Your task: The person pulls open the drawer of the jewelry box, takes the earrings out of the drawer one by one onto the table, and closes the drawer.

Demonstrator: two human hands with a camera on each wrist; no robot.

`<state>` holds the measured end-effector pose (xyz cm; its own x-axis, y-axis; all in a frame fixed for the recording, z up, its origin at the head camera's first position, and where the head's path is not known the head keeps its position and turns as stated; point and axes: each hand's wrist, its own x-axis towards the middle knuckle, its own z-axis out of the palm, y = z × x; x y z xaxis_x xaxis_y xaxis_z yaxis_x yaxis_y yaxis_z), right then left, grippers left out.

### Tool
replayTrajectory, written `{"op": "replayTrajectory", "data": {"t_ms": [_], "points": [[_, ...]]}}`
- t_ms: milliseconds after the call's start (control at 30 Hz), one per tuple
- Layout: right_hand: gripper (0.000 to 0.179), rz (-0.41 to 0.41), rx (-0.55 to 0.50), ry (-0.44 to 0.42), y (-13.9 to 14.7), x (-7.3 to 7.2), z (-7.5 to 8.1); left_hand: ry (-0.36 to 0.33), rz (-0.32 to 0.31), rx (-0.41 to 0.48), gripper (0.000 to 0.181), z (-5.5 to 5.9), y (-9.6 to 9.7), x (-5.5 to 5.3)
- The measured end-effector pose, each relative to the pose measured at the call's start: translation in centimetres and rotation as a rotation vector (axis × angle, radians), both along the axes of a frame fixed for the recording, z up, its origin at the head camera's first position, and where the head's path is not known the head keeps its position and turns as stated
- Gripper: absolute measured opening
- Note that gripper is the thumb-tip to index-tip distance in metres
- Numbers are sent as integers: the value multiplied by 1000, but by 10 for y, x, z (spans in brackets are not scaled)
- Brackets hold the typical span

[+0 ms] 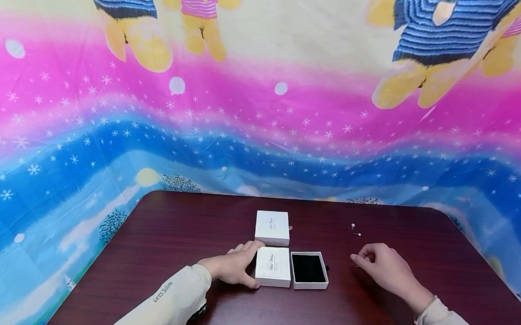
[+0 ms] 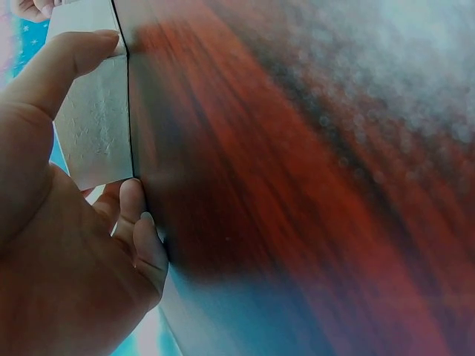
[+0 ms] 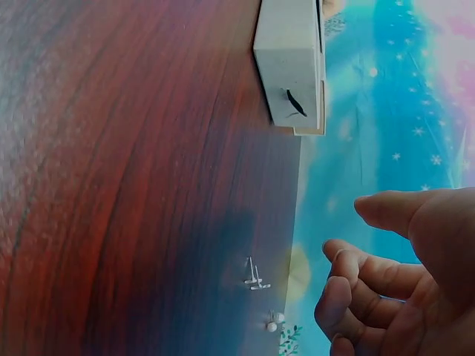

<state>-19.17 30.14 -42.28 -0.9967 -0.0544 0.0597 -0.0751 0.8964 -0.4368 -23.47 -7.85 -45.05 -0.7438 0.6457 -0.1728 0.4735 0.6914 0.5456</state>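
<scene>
My left hand (image 1: pixel 234 267) holds the near white lidded box (image 1: pixel 273 266) at its left side. In the left wrist view the thumb lies at one end of the box's side (image 2: pixel 93 126) and curled fingers at the other. Right of it sits an open white box tray (image 1: pixel 309 287) with a black pad (image 1: pixel 308 268). My right hand (image 1: pixel 384 266) hovers right of the tray, fingers loosely bent, with nothing between them. In the right wrist view, two silver bar-like stud earrings (image 3: pixel 257 282) lie near that hand, and pearl stud earrings (image 3: pixel 272 325) lie beyond them.
Behind the near box stands another closed white box (image 1: pixel 272 227) with a small tab at its right. The dark wooden table (image 1: pixel 188 222) has rounded far corners and meets a patterned cloth backdrop (image 1: pixel 245 108).
</scene>
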Motion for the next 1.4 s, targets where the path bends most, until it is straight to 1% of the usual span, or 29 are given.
{"op": "replayTrajectory", "data": {"t_ms": [400,567,867,1067,1267,1400], "points": [[19,9,8,28,-12,3,1,-2,1,0,84,-3,0,-1],[18,18,7,18,-19,4,2,-6,1,1,84,-3,0,-1],[18,43,6,-5,-24,5,1,12,-1,-6,85,-5,-1,-3],[18,51,1,-18,-26,5,1,7,-4,-2,85,-3,-1,-3],[18,52,2,-19,-28,5,-1,17,-9,-2,83,0,-1,-3],[18,56,4,-17,-31,5,-4,17,-8,-5,83,-1,-1,-3]]}}
